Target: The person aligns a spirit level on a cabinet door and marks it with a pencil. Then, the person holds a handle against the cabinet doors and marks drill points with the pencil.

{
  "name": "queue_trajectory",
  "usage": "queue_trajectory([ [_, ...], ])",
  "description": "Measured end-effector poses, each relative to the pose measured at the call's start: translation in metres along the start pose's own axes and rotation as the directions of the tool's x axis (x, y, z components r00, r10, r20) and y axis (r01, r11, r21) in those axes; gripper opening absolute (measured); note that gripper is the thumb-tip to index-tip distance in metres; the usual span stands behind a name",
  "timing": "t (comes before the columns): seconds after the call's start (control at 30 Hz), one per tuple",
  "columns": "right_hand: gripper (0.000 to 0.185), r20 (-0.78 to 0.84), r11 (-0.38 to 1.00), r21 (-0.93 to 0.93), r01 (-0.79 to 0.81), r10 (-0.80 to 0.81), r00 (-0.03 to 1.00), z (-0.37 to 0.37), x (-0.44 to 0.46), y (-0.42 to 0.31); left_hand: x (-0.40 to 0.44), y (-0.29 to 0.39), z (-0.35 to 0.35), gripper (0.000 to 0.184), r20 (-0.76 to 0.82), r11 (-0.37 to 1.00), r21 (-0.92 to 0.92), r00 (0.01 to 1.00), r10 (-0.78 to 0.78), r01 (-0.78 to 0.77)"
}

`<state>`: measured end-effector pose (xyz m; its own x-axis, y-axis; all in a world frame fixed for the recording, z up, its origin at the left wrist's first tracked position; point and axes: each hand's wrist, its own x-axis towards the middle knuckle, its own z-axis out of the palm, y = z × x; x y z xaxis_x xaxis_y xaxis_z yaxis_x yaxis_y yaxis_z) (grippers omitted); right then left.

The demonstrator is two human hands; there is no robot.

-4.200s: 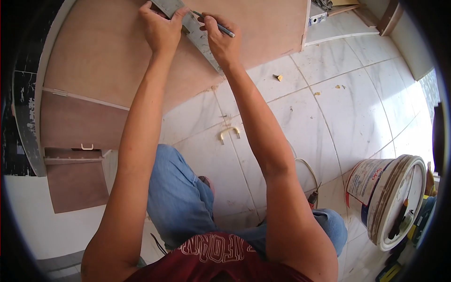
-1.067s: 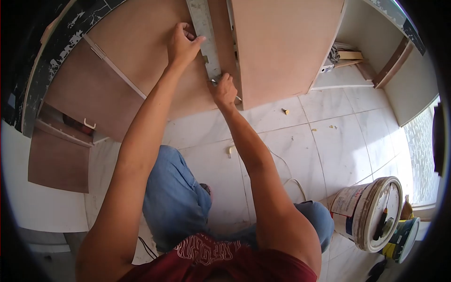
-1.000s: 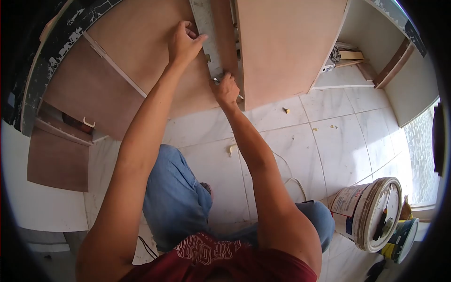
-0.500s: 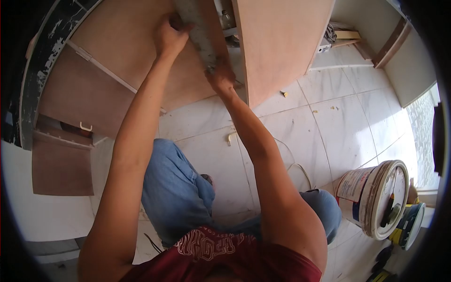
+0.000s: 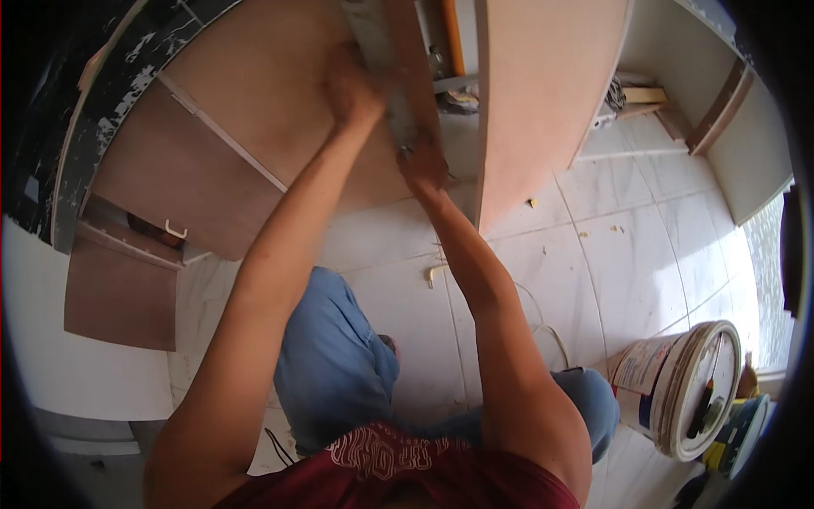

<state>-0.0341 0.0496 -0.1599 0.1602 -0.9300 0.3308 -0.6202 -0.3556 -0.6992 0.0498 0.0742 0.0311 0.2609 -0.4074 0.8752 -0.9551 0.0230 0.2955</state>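
Note:
My left hand [image 5: 354,92], smeared by motion, is at the left edge of a pale, stained strip [image 5: 373,42] on the cabinet's upright edge. What its fingers do cannot be made out. Lower on that strip, my right hand [image 5: 426,167] is closed, its fingers bent against the edge around a small shiny metal piece that is mostly hidden. Left of the strip spreads a plain wooden cabinet door panel [image 5: 263,64]. To the right of my right hand a second wooden door [image 5: 543,102] stands swung out.
On the tiled floor [image 5: 526,246] lie a bent cream handle [image 5: 434,273], crumbs and a thin cable. A paint bucket [image 5: 657,382] stands at the right, with a dark-handled tool [image 5: 704,407] on its lid. Bottles and an orange bar [image 5: 452,34] show inside the cabinet.
The whole view has shifted, so things appear further right and lower. My left hand has moved down and closer to the strip's edge; my right hand stays at the strip's lower part.

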Motion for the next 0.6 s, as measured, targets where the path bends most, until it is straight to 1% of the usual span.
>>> queue_trajectory([
  [0.03, 0.071, -0.034, 1.0, -0.007, 0.016, -0.016, 0.999, -0.001, -0.001, -0.001, -0.003, 0.004, 0.002, 0.073, 0.0, 0.998, 0.037, 0.999, -0.046, 0.046],
  [0.07, 0.071, -0.034, 1.0, -0.002, 0.019, -0.019, 0.999, -0.002, 0.0, -0.002, -0.002, 0.007, 0.004, 0.076, 0.0, 0.993, 0.071, 0.996, -0.091, 0.091],
  [0.17, 0.072, -0.042, 0.999, 0.016, 0.028, -0.028, 0.999, -0.003, -0.001, -0.004, -0.005, 0.006, 0.009, 0.082, -0.064, 0.989, 0.134, 0.997, -0.046, 0.054],
  [0.27, 0.072, -0.092, 0.997, 0.035, 0.067, -0.063, 0.994, 0.002, -0.003, 0.003, -0.005, -0.003, 0.012, 0.083, 0.02, 0.996, -0.025, 0.996, -0.086, 0.087],
  [0.33, 0.071, -0.15, 0.993, 0.049, 0.108, -0.099, 0.984, 0.003, -0.001, 0.003, -0.006, -0.003, 0.011, 0.085, -0.004, 0.998, 0.029, 0.998, -0.064, 0.064],
  [0.37, 0.071, -0.132, 0.994, 0.043, 0.099, -0.093, 0.987, 0.003, 0.0, 0.003, -0.005, -0.003, 0.011, 0.086, -0.016, 0.997, 0.056, 0.999, -0.051, 0.052],
  [0.43, 0.071, -0.096, 0.996, 0.032, 0.082, -0.078, 0.992, 0.005, 0.002, 0.003, -0.004, 0.001, 0.006, 0.087, 0.022, 0.995, 0.079, 0.998, -0.065, 0.063],
  [0.53, 0.069, -0.257, 0.97, 0.109, 0.219, -0.185, 0.948, 0.015, 0.0, 0.014, 0.004, -0.002, 0.004, 0.084, 0.11, 0.994, 0.058, 0.99, -0.094, 0.088],
  [0.57, 0.066, -0.198, 0.979, 0.121, 0.163, -0.138, 0.971, 0.015, -0.002, 0.018, 0.003, -0.004, 0.006, 0.083, 0.154, 0.994, 0.038, 0.982, -0.109, 0.105],
  [0.6, 0.064, -0.136, 0.986, 0.126, 0.106, -0.089, 0.987, 0.0, -0.002, 0.008, 0.004, 0.003, 0.003, 0.085, 0.195, 0.986, 0.031, 0.967, -0.166, 0.163],
])
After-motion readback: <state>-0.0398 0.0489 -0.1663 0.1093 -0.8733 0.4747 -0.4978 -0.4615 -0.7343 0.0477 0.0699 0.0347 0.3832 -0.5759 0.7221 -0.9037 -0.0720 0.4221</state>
